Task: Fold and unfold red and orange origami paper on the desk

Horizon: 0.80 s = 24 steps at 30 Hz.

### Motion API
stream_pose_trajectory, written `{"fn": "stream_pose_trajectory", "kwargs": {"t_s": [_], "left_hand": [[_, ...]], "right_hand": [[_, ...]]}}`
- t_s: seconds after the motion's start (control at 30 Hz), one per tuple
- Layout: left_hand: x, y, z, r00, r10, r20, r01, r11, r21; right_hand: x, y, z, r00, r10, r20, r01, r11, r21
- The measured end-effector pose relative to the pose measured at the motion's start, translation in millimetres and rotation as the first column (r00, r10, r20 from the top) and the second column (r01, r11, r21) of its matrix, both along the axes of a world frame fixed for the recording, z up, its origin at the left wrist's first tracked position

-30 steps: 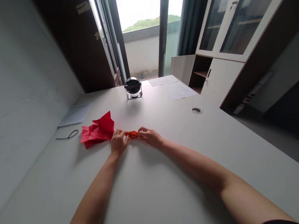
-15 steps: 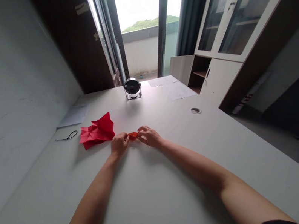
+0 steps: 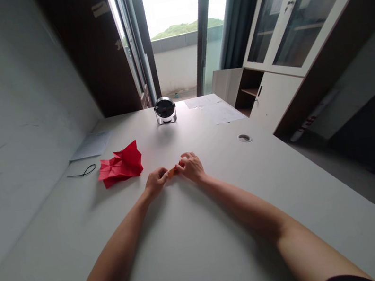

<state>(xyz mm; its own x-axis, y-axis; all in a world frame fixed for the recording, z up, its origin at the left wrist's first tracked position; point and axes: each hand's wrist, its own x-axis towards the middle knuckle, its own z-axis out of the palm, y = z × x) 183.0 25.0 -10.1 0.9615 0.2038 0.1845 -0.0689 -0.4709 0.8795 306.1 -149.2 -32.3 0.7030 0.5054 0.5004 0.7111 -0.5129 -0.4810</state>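
Between my two hands is a small folded piece of orange paper [image 3: 172, 173], just above or on the white table. My left hand [image 3: 157, 180] pinches its left end between thumb and fingers. The fingers of my right hand [image 3: 191, 166] are closed on its right end and cover much of it, with a little red-orange showing at the fingertips. To the left of my left hand lies a creased sheet of red paper [image 3: 121, 164], its folds standing up from the table.
A round black device on a metal stand [image 3: 165, 110] stands at the back of the table [image 3: 203, 234]. A black cord [image 3: 83, 171] and papers [image 3: 90, 145] lie by the left wall. More sheets [image 3: 221, 110] and a cable hole [image 3: 244, 138] are on the right.
The orange paper has turned so its right end points up and away, and it shows less. My right hand has shifted slightly right and covers more of it.
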Motion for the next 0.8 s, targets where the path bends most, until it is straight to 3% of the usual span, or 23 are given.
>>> {"fn": "stream_pose_trajectory", "kwargs": {"t_s": [0.07, 0.17, 0.33, 0.43, 0.57, 0.8], "left_hand": [[1.6, -0.8, 0.0, 0.999, -0.026, -0.028, 0.022, 0.990, -0.138], [4.0, 0.2, -0.8, 0.996, -0.069, -0.062, 0.042, 0.933, -0.358], [8.9, 10.3, -5.6, 0.997, 0.019, -0.070, -0.057, 0.796, -0.603], [10.4, 18.3, -8.4, 0.993, 0.111, -0.035, -0.105, 0.729, -0.677], [9.4, 27.4, -9.8, 0.995, 0.093, 0.040, -0.032, 0.665, -0.746], [8.6, 37.0, -6.7, 0.988, 0.093, 0.127, 0.031, 0.681, -0.731]], "right_hand": [[0.2, 0.0, -0.7, 1.000, 0.002, -0.004, -0.002, 1.000, -0.001], [3.0, 0.2, -2.4, 0.999, 0.019, -0.035, -0.018, 1.000, 0.015], [16.5, -0.2, -6.3, 0.978, 0.072, -0.197, -0.024, 0.972, 0.233], [25.7, -0.7, -8.6, 0.926, 0.172, -0.335, -0.018, 0.909, 0.416], [33.6, -0.2, -11.9, 0.871, 0.247, -0.425, 0.043, 0.823, 0.567], [32.8, -1.2, -9.6, 0.712, 0.422, -0.561, 0.182, 0.661, 0.728]]}}
